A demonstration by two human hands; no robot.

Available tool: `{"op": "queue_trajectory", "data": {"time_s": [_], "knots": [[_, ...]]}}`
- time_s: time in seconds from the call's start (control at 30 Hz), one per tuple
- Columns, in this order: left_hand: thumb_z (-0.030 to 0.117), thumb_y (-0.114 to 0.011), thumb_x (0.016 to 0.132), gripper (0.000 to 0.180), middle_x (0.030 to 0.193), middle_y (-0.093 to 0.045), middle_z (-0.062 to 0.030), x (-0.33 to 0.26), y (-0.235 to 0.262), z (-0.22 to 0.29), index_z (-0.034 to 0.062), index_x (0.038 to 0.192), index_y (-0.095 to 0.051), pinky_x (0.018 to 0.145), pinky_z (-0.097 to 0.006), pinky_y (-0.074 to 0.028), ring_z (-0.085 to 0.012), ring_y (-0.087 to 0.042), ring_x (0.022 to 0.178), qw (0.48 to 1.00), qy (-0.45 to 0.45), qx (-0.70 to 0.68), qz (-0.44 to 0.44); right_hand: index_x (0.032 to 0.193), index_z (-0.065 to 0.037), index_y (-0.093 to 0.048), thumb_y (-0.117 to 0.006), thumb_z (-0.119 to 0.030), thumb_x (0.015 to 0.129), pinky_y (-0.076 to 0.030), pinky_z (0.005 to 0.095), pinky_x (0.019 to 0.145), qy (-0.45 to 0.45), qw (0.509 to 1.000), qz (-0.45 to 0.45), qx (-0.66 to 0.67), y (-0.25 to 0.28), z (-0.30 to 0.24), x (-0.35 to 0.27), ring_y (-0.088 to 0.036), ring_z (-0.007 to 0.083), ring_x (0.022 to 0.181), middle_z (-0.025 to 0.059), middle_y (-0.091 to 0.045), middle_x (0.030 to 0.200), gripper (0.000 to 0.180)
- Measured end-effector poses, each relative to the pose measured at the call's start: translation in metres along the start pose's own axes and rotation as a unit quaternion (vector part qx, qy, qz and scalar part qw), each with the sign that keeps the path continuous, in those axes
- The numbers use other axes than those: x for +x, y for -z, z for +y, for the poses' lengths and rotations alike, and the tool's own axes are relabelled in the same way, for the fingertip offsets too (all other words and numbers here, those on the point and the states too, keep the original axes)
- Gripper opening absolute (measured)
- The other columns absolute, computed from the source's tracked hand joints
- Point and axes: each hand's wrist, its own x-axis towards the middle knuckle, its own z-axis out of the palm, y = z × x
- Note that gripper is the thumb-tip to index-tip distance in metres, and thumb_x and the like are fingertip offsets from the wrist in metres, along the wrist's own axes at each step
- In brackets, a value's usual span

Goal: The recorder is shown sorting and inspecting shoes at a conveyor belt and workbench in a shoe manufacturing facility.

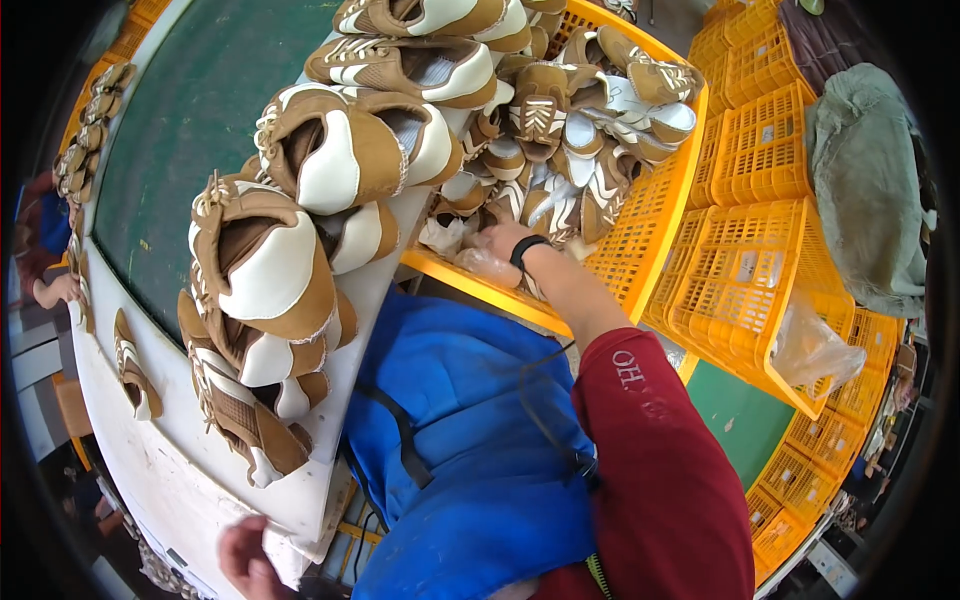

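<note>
My right hand (503,236) reaches down into a yellow plastic crate (655,215) full of brown and white lace-up shoes. Its fingers are among the shoes, beside crumpled clear plastic (488,266), and partly hidden, so any hold cannot be made out. A dark band circles that wrist. At the bottom left, my left hand (250,560) hovers by the white table edge, a little blurred, with fingers apart and nothing in them. Above it on the table, brown and white shoes (265,265) are piled in a long row, the nearest shoe (240,405) lying tilted on its side.
A green belt surface (210,85) runs behind the shoe pile. One single shoe (135,370) lies on the white tabletop (185,470). Stacked yellow crates (750,260) stand at right, one with a plastic bag (815,345) hanging out. Another person's hand (62,290) shows at far left.
</note>
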Motion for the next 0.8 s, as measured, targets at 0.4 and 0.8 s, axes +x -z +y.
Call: {"op": "queue_trajectory", "data": {"time_s": [0.4,0.8], "knots": [[0.017,-0.054,0.081,0.045,0.113,-0.049,-0.0233,0.008,-0.061,0.024,-0.0052,0.118,-0.042,0.095,-0.042,-0.032,-0.0317,-0.047,0.108,0.984,0.154,0.003,-0.088,0.093,-0.007,-0.062,-0.048,-0.018,0.078,-0.049,0.0381,0.067,-0.123,0.985,-0.036,-0.118,0.011,0.041,-0.040,-0.062,0.0270,0.079,0.0132,-0.063,0.085,0.024],[0.017,-0.059,0.077,0.048,0.112,-0.051,-0.0207,0.008,-0.072,0.007,-0.0045,0.118,-0.042,0.095,-0.039,-0.033,-0.0274,-0.048,0.106,0.968,0.178,-0.032,-0.172,0.092,-0.003,-0.061,-0.063,-0.038,0.067,-0.046,0.0373,0.078,-0.059,0.994,-0.092,-0.004,0.037,-0.016,-0.025,-0.058,0.0299,0.087,0.0169,-0.061,0.094,0.043]]}}
